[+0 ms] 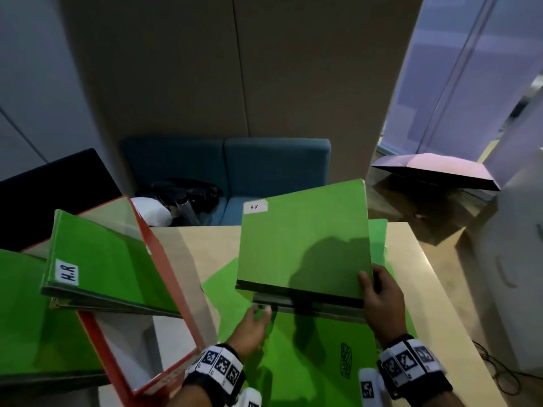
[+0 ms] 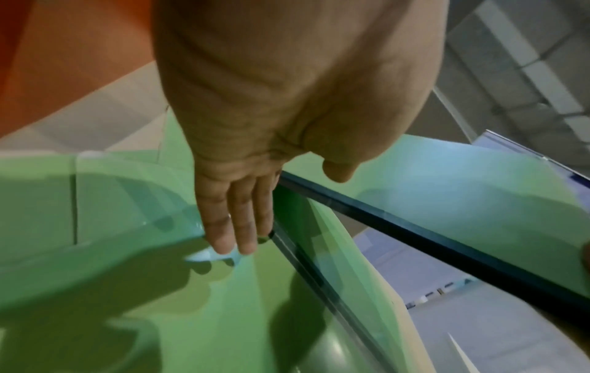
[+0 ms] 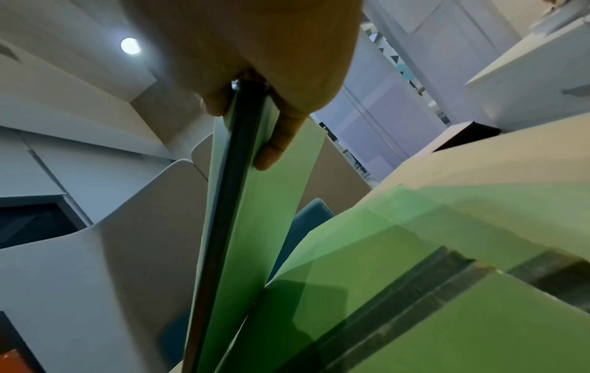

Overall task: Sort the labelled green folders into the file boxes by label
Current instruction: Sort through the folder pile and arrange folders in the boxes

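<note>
My right hand point(image 1: 377, 292) grips the near right corner of a green folder labelled H.R point(image 1: 302, 242), lifted and tilted above the table; in the right wrist view the thumb and fingers pinch that folder's dark spine point(image 3: 245, 131). My left hand point(image 1: 254, 321) lies with straight fingers on the pile of green folders point(image 1: 308, 353) on the table, its fingertips point(image 2: 236, 239) beside a dark folder spine. At the left, a red file box point(image 1: 152, 289) holds another green folder labelled H.R point(image 1: 108, 259), leaning out of its top.
A further green folder point(image 1: 32, 315) lies at the far left. The wooden table point(image 1: 417, 283) ends at the right beside a white cabinet point(image 1: 517, 259). Behind the table stands a teal sofa point(image 1: 264, 168) with dark bags on it.
</note>
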`<state>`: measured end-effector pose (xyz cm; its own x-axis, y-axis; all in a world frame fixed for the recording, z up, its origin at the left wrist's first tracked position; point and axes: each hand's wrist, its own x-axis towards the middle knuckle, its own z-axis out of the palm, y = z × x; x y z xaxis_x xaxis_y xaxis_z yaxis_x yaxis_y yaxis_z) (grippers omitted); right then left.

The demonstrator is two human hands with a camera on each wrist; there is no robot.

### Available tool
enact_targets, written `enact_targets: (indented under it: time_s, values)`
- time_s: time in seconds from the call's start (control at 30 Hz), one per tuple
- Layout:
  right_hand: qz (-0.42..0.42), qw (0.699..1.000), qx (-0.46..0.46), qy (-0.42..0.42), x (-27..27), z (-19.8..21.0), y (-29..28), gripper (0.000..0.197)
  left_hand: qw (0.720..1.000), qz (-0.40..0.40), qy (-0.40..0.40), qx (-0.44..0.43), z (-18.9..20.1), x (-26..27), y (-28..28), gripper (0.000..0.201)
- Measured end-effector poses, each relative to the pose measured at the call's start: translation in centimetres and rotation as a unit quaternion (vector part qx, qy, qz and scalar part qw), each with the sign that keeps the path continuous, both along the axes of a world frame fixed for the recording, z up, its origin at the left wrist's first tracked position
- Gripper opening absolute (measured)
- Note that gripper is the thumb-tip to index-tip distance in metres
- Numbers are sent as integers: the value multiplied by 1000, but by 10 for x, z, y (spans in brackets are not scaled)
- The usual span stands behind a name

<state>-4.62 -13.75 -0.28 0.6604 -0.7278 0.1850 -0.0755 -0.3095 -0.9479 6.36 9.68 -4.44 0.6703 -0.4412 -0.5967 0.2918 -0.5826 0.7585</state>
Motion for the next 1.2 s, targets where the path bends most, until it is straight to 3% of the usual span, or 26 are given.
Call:
enact_targets:
  time_s: [0.2,0.27,0.37,0.6,0.73,0.83,0.87,1.0,1.13,1.2]
  values:
    - [-18,999,50,-4,-13,-3,2,14,970,168,93,-152,11,11,-12,52]
    - [-20,997,71,-1,-17,0,0,19,940,251,110,-202,19,23,-15,48]
    - [-18,995,92,26,-20,-5,-3,32,891,325,102,-300,38,39,-19,22]
    - [-39,981,44,186,-7,-24,11,62,889,324,-16,-325,85,45,-24,19]
    - [-9,970,52,237,17,-22,24,79,908,269,-97,-307,111,29,-22,37]
    - [24,982,56,179,40,-12,36,69,903,274,-146,-297,140,22,-9,78]
    - [39,985,86,147,49,-7,42,66,896,272,-168,-308,150,20,-3,78]
    - [112,978,165,65,83,24,77,62,883,208,-255,-334,196,9,25,32]
    - [195,969,151,-6,113,48,123,57,886,193,-319,-274,208,7,58,34]
    - [233,963,135,-25,127,58,149,53,884,231,-321,-248,206,4,80,43]
